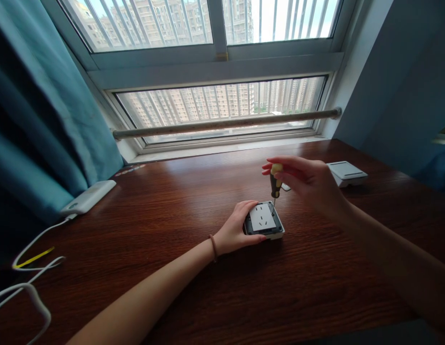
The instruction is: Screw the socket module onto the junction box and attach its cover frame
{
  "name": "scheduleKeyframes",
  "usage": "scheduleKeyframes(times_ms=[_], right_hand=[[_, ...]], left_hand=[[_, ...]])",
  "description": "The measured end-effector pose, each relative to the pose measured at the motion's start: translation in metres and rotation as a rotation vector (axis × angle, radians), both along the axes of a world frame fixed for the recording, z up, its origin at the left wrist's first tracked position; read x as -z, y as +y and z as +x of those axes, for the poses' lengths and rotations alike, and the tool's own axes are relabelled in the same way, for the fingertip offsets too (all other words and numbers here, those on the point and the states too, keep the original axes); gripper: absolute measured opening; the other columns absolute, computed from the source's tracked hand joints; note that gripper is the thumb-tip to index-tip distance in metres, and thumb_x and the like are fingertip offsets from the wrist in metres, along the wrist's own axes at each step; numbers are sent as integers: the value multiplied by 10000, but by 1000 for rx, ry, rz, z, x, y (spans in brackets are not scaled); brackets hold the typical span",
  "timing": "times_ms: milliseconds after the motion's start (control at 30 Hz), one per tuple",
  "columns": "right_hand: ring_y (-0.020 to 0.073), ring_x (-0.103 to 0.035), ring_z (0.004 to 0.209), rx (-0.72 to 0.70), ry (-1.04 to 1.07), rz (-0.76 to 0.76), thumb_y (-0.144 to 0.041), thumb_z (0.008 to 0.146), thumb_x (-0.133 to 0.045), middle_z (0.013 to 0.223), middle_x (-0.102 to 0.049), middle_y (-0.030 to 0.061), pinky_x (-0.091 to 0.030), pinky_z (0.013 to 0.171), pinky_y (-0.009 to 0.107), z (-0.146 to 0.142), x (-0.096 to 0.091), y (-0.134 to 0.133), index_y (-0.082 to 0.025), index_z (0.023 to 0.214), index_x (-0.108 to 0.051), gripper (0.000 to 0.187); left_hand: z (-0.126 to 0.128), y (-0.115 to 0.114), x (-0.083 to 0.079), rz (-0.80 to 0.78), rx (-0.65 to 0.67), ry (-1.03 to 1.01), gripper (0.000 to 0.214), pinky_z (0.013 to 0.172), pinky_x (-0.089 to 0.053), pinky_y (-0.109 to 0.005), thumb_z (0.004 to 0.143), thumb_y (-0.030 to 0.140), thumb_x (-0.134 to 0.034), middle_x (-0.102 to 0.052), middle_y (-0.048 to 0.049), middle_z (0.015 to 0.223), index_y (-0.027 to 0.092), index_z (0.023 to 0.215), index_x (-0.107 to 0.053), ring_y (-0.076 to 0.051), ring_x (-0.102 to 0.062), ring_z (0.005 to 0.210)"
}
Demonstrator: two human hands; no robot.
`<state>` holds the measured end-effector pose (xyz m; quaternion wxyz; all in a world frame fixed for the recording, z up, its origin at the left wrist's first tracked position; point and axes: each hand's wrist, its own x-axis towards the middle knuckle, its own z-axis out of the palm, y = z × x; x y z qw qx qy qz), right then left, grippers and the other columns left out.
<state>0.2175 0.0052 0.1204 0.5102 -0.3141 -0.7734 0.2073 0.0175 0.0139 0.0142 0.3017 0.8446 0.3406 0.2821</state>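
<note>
And here's the socket (263, 219), sitting face up on the worktop (165, 201), right of centre and well back from the near edge, its white face ringed by a dark frame inside a pale box. The left hand (234, 231) has it from the left, fingers parted around it and holding on: thumb along the near side, the others over the far-left corner. A brown band (213, 247) circles that wrist. Over to the right hand (310, 181), fingers closed on the handle of a screwdriver (275, 186), black and yellow, standing nearly upright, its shaft leaning just a little. Down goes the line of that shaft to the dark frame, right of the white face; whether the tip sits in a screw, I cannot tell. Behind the right wrist there's a white case (346, 173), partly covered by the hand. Far left, a white block (88, 197) lies beside the blue curtain (53, 129), with a white cable (42, 237) looping from its near end past a yellow strip (35, 258). Across the back, a rail (226, 126) runs in front of the window (154, 67), tower blocks beyond.
</note>
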Motion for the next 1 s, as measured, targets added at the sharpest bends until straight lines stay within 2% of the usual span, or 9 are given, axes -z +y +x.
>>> scheduleKeyframes(times_ms=[133,233,300,400,533,667,800,900,1000], right_hand=[[146,-610,749,217,75,99,-327,732,-689,817,-586,2,-539,673,292,-2,11,7,-233,1017,-625,307],[146,-580,767,301,-1,270,-336,763,-658,825,-549,10,-516,720,305,0,15,10,-259,1029,-642,278],[160,-583,848,241,-47,310,-324,838,-563,959,-568,43,-506,774,326,5,13,12,-256,1094,-610,269],[184,-555,1038,40,-102,185,-277,915,-412,1198,-532,71,-477,877,365,14,3,14,-248,1229,-506,329],[184,-612,966,-136,-60,-56,-284,873,-498,1081,-620,50,-506,852,377,19,-6,14,-233,1183,-542,317],[154,-609,738,178,62,37,-337,691,-715,814,-617,11,-537,696,313,11,6,14,-208,936,-644,287],[148,-557,678,384,-7,296,-353,697,-714,733,-538,7,-506,660,310,6,16,15,-228,984,-659,318],[187,-587,824,289,-104,332,-338,789,-620,918,-585,65,-505,745,342,11,9,15,-226,1083,-624,315],[215,-563,1027,72,-148,155,-274,868,-496,1149,-573,94,-486,863,381,18,-4,14,-220,1166,-569,312]], left_hand=[[0,0,0,10,2,3,783,1066,-273,-450,637,428,-713,-407,-127,1319,196,1299,-365,-278,-344,1244],[0,-1,1,8,4,7,775,1070,-272,-443,646,432,-706,-399,-122,1328,200,1301,-364,-272,-339,1250],[0,-1,0,6,5,9,769,1071,-271,-441,648,430,-705,-398,-121,1328,201,1300,-366,-272,-338,1251],[0,-1,0,7,7,4,771,1072,-267,-444,647,425,-708,-402,-124,1324,199,1301,-367,-275,-337,1251],[-1,0,1,13,14,-2,780,1071,-271,-437,647,432,-707,-399,-133,1319,184,1302,-363,-272,-342,1245],[0,1,3,24,20,-5,778,1069,-275,-436,649,437,-705,-395,-124,1319,189,1301,-362,-269,-338,1244],[-1,1,4,27,22,-11,773,1070,-275,-439,654,434,-703,-394,-116,1318,201,1303,-355,-268,-340,1242],[-1,2,4,27,31,-13,767,1070,-277,-437,658,440,-699,-394,-119,1318,196,1298,-354,-266,-346,1238],[-2,2,4,25,32,-17,775,1069,-274,-445,651,440,-704,-391,-123,1320,197,1298,-353,-273,-341,1241]])
